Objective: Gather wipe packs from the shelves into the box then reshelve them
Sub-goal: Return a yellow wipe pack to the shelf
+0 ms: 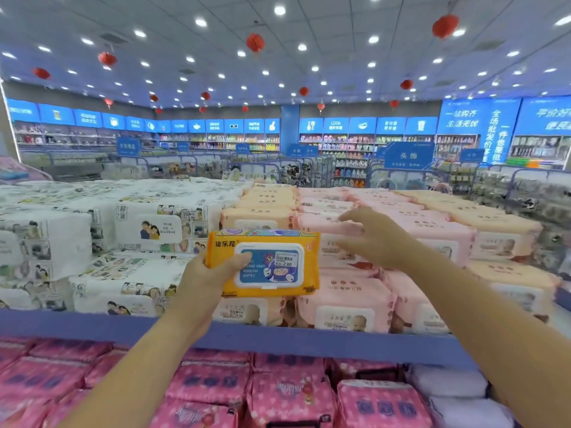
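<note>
- The yellow wipe pack (262,263) is soft plastic film, smooth with a slight sheen; its flip lid looks like hard glossy white plastic, and a paper price sticker sits on it.
- The pink packs (346,304) on the top shelf are matt, soft-looking film.
- The white printed packs (102,230) look slightly crinkled.
- The shelf edge (278,338) is smooth, painted blue, perhaps metal.
- The dark pink packs (290,400) below are glossy film.

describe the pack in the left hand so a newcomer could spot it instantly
Start at the blue shelf edge topped with stacked wipe packs. Just above it, mid-frame, the left hand holds up the yellow pack. It is the only yellow-orange one, with a blue lid label, against white, peach and pink stacks.
</note>
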The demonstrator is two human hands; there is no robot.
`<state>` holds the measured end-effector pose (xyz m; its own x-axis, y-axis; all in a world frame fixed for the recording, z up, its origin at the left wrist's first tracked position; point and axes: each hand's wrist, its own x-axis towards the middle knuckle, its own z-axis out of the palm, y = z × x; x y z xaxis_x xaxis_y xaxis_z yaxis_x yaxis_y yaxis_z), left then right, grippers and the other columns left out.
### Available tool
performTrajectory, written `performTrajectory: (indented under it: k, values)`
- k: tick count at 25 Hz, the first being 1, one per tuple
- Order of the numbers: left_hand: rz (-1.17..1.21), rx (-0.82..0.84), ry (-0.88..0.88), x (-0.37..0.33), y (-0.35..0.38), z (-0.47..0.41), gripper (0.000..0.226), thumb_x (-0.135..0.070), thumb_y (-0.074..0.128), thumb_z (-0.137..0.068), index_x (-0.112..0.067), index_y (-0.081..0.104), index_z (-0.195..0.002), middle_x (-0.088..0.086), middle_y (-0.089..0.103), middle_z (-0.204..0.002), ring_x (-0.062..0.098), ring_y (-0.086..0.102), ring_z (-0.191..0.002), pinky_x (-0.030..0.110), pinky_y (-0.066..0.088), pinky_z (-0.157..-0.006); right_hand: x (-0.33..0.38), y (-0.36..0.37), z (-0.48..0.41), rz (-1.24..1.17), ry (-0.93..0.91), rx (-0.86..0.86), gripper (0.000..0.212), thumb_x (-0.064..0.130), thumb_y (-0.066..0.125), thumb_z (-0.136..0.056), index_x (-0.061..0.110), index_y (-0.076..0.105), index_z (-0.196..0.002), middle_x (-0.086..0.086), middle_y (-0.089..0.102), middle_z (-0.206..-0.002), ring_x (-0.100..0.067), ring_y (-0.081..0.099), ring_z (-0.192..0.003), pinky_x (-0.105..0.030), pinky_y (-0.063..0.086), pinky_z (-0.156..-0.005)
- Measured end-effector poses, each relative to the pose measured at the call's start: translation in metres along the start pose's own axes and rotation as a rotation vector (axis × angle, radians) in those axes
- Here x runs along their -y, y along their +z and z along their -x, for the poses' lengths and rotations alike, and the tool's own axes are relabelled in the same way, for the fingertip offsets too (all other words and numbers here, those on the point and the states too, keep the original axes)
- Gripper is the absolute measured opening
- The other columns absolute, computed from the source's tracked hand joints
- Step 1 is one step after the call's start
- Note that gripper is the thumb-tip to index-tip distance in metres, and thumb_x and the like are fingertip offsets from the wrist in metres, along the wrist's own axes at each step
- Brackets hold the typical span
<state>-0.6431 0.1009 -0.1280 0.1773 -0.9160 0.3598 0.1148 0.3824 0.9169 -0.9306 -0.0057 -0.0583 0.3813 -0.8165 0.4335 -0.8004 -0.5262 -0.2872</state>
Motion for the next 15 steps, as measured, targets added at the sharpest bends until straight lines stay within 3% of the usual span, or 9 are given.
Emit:
performTrajectory:
  k: [3,5,7,10,15]
  values:
    - [0.037,0.081,-0.025,0.01,0.013,-0.002,0.035,-0.034,0.08,-0.073,-0.022,0.076,-0.106,0.01,0.078,-0.11,0.03,0.075,-0.101,0.046,0.058,-0.085,0.022,0.009,0.043,-0.331,0.079,-0.102,0.044,0.051,0.065,-0.087,0.028,0.064,-0.124,0.01,0.063,-0.13,-0.012,0.058,-0.119,-0.044,0.046,-0.106]
    - [0.069,0.137,-0.05,0.019,0.028,0.002,0.041,-0.039,0.081,-0.067,-0.023,0.076,-0.104,0.009,0.078,-0.109,0.029,0.076,-0.096,0.041,0.061,-0.075,0.03,0.02,0.077,-0.629,0.188,-0.131,0.037,0.054,0.063,-0.087,0.028,0.068,-0.113,0.009,0.071,-0.114,-0.014,0.067,-0.107,-0.044,0.052,-0.099]
    - [0.088,0.205,-0.09,0.028,0.045,0.011,0.044,-0.037,0.08,-0.069,-0.02,0.074,-0.109,0.009,0.078,-0.108,0.028,0.077,-0.09,0.035,0.062,-0.062,0.034,0.028,0.112,-0.806,0.255,-0.175,0.018,0.038,0.06,-0.097,0.026,0.067,-0.109,0.008,0.074,-0.103,-0.015,0.071,-0.098,-0.04,0.058,-0.089]
    - [0.079,0.293,-0.122,0.043,0.077,0.039,0.031,-0.031,0.082,-0.074,-0.024,0.075,-0.104,0.004,0.079,-0.106,0.025,0.077,-0.095,0.035,0.062,-0.074,0.023,0.031,0.165,-0.904,0.342,-0.247,0.011,0.022,0.058,-0.1,0.022,0.062,-0.11,0.008,0.074,-0.101,-0.011,0.072,-0.092,-0.033,0.06,-0.078]
    - [0.026,0.325,-0.217,0.083,0.129,0.107,0.045,-0.03,0.09,-0.062,-0.022,0.074,-0.103,0.003,0.08,-0.103,0.025,0.077,-0.093,0.037,0.062,-0.077,-0.034,0.042,0.257,-1.005,0.447,-0.249,0.026,0.022,0.063,-0.093,0.018,0.061,-0.119,0.006,0.075,-0.104,-0.013,0.072,-0.097,-0.025,0.057,-0.074]
